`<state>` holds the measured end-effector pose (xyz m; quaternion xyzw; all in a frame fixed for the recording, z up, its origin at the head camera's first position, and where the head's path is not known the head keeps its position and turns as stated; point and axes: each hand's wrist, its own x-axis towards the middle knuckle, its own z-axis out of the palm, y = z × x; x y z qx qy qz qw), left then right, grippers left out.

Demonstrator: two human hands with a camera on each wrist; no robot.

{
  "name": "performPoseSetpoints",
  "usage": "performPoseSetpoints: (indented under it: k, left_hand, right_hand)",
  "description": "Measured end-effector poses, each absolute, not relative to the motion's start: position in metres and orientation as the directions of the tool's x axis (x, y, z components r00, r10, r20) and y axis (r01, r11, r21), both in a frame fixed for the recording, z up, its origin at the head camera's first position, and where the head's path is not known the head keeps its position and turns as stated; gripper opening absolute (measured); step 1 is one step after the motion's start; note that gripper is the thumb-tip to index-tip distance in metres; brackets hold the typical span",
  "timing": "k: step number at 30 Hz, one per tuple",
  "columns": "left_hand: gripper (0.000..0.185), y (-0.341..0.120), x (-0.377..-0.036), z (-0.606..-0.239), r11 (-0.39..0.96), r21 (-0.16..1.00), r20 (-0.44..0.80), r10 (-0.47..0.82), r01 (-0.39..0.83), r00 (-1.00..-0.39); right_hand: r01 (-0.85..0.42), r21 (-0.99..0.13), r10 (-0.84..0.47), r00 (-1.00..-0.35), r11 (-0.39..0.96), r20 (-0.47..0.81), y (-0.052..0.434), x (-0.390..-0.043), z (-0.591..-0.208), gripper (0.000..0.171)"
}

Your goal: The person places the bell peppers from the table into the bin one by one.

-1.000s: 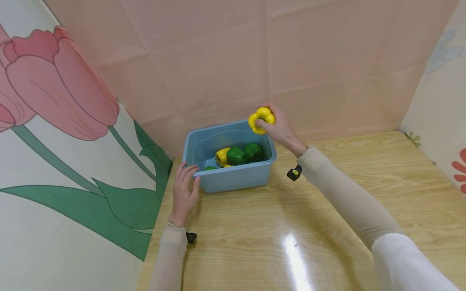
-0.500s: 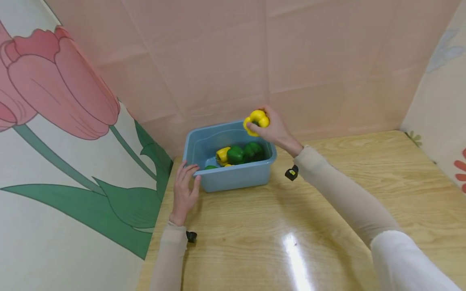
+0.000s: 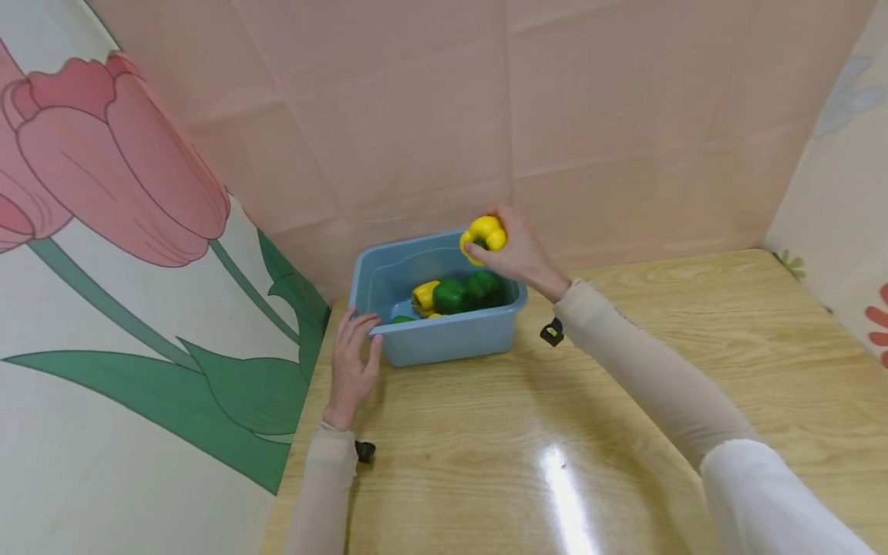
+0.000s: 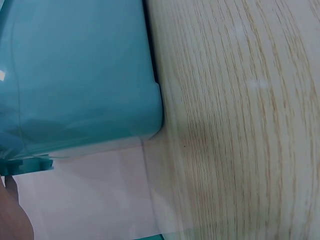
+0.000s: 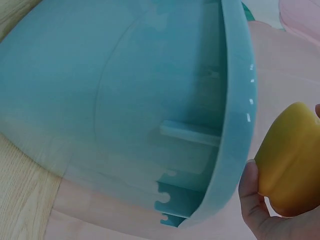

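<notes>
A yellow bell pepper (image 3: 488,228) is gripped in my right hand (image 3: 519,250), above the back right rim of a blue plastic bin (image 3: 447,343). In the right wrist view the same bell pepper (image 5: 290,160) shows beside the bin's rim, thumb against its side. My left hand (image 3: 351,374) rests its fingers on the bin's front left corner, the thumb near the outer front wall. Inside the bin lie a yellow bell pepper (image 3: 423,297) and green bell peppers (image 3: 451,296), with bits of others partly hidden behind the front wall.
The bin stands on a wood-grain table (image 3: 472,447) close to a pink cloth backdrop (image 3: 416,116). A wall with a painted tulip (image 3: 132,154) borders the left side; another decorated wall (image 3: 846,193) closes off the right.
My right hand has moved a little left and down with the yellow bell pepper, further over the bin. The left hand has stayed at the corner.
</notes>
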<state>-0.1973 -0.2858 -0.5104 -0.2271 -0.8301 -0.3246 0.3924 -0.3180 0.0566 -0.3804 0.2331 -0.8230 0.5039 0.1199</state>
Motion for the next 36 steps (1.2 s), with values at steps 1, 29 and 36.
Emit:
performPoseSetpoints:
  k: [1, 29, 36]
  left_hand:
    - [0.024, -0.286, -0.197, -0.510, 0.686, 0.362, 0.798, 0.122, 0.631, -0.590]
    - [0.024, -0.288, -0.198, -0.512, 0.688, 0.365, 0.796, 0.119, 0.627, -0.594]
    - [0.024, -0.289, -0.199, -0.513, 0.692, 0.356, 0.799, 0.124, 0.628, -0.589]
  right_hand:
    - [-0.506, -0.771, -0.264, -0.862, 0.386, 0.434, 0.056, -0.318, -0.381, 0.055]
    - [-0.533, -0.710, -0.352, -0.844, 0.461, 0.405, 0.040, -0.319, -0.402, 0.064]
    - [-0.547, -0.700, -0.362, -0.835, 0.459, 0.415, 0.039, -0.317, -0.402, 0.067]
